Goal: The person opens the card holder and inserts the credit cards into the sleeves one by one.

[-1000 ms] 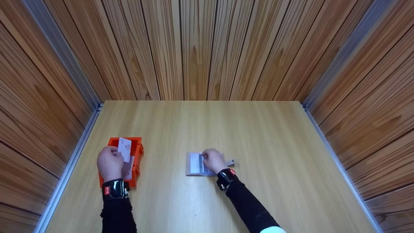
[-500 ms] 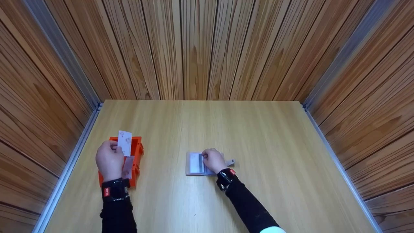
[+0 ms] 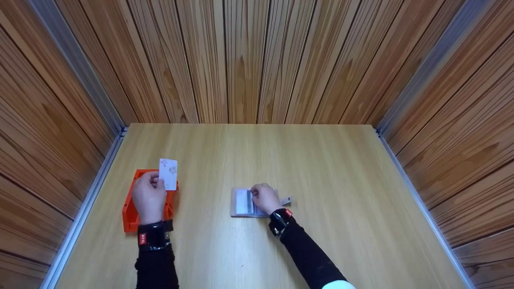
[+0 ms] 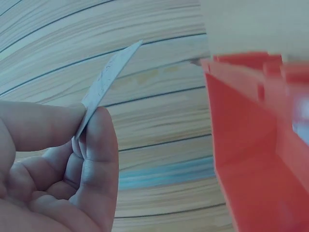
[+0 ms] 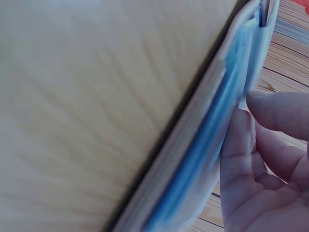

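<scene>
- The card (image 3: pixel 168 174) stands raised over the far right corner of the orange bin, its printed face toward the head camera; the left wrist view shows it nearly edge-on.
- The left hand (image 3: pixel 148 201) pinches the card's lower end between thumb and fingers, the other fingers curled, a grip best seen from the wrist.
- The right hand (image 3: pixel 266 199) pinches a leaf of the open wallet (image 3: pixel 243 202); the right wrist view adds its stacked layers and a blue band, unseen from above.
- The wallet's strap (image 3: pixel 286 200) sticks out right, beyond the knuckles.
- The orange bin (image 3: pixel 130 220) lies below the left hand, which hides part of its inside; the left wrist view shows a blurred pale patch within.
- Tabletop (image 3: pixel 321 168) stretches between bin and wallet, and onward to the right rail.
- Plank walls (image 3: pixel 241 60) rise behind and on both sides.
</scene>
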`<state>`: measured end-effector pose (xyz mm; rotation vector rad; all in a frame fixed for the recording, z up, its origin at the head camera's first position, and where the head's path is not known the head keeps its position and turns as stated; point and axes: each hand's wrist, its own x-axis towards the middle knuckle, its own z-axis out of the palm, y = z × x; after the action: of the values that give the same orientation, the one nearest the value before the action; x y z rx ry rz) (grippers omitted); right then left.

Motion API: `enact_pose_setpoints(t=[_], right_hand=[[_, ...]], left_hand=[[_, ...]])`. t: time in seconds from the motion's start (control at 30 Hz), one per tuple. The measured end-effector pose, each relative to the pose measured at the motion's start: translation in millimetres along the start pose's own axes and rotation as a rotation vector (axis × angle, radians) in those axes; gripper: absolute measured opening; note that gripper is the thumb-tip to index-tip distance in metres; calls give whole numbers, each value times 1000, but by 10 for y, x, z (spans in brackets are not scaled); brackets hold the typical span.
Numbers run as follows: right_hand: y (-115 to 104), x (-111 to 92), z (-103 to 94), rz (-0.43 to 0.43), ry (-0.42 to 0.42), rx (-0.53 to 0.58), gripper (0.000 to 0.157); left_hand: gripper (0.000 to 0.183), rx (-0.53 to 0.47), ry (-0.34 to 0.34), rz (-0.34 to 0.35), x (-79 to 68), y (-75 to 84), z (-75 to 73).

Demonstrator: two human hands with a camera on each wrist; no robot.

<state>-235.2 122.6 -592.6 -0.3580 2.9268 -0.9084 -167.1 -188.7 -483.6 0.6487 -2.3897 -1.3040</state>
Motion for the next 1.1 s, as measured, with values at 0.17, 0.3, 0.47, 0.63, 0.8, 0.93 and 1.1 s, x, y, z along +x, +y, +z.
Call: enact_pose_setpoints(t=[0.17, 0.3, 0.47, 0.63, 0.8, 0.93, 1.1], right_hand=[[3, 0, -1, 3, -8, 2, 18], [8, -4, 2, 1, -7, 7, 18], [6, -14, -3, -31, 18, 8, 17], [8, -29, -7, -37, 15, 8, 18], [9, -37, -5, -19, -10, 34, 18], [10, -57, -19, -36, -6, 59, 18], [10, -83, -62, -60, 26, 81, 18]], left_hand=[[23, 1, 27, 88, -49, -2, 125], [21, -21, 3, 113, -97, -16, 234], [21, -59, -50, 128, -157, -31, 395], [21, -109, -103, 98, -228, -20, 576], [24, -125, -156, 32, -310, 22, 731], [22, -152, -161, 35, -372, 26, 850], [19, -196, -164, 75, -471, 19, 1003]])
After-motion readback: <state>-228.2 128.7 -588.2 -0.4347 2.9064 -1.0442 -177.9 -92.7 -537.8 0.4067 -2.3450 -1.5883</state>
